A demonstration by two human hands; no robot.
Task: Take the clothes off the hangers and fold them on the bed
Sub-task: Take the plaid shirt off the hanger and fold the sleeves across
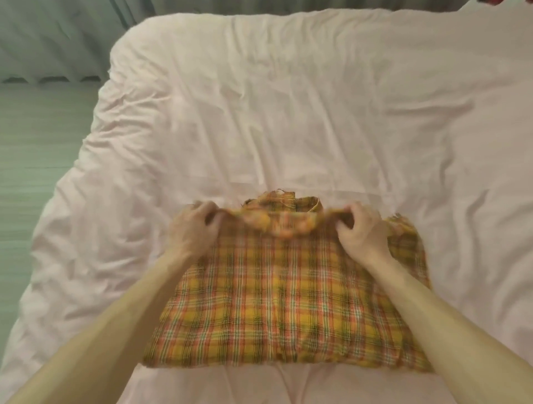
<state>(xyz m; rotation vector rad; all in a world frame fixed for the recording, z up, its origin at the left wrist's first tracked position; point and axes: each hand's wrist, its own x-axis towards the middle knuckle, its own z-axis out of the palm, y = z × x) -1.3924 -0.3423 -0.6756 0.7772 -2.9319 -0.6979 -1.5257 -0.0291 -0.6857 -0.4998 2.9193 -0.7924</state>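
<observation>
A yellow, orange and green plaid shirt (282, 300) lies spread on the bed's pale pink cover (288, 115), collar end away from me. My left hand (194, 227) grips the shirt's far left shoulder edge with curled fingers. My right hand (362, 229) grips the far right shoulder edge the same way. The collar (284, 207) bunches up between the two hands. No hanger is in view.
The bed's left edge drops to a grey-green floor (34, 173). A grey-green curtain (57, 37) hangs at the top left. Something red (490, 2) shows at the top right corner. Wrinkled cover stretches beyond the shirt.
</observation>
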